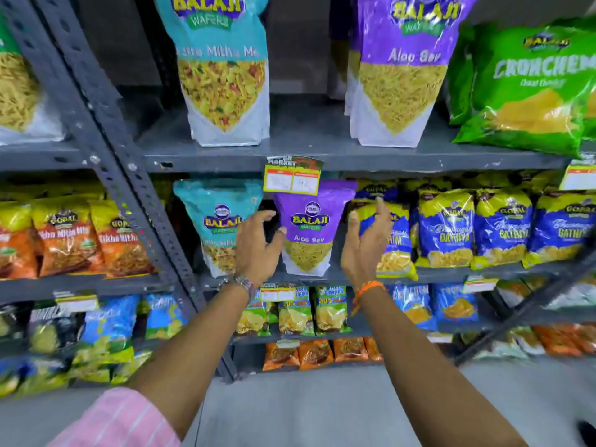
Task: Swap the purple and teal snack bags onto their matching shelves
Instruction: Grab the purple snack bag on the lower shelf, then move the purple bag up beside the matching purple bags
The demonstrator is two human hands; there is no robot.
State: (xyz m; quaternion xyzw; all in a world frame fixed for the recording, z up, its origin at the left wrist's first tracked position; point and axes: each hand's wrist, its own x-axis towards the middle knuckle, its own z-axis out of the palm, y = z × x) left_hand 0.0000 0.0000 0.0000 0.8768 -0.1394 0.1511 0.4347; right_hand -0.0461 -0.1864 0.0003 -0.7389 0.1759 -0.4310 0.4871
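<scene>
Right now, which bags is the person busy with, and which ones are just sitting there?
For the job:
small purple bag, between the two open hands
small teal bag
left hand
right hand

Just sitting there:
green bag
blue and yellow bags
orange bags
price tag

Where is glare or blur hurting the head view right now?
Head view: glare streaks the top purple bag and green bag; edges smear, especially lower-left packets; shelf uprights bow from wide-angle distortion; centre purple bag stays readable.
</scene>
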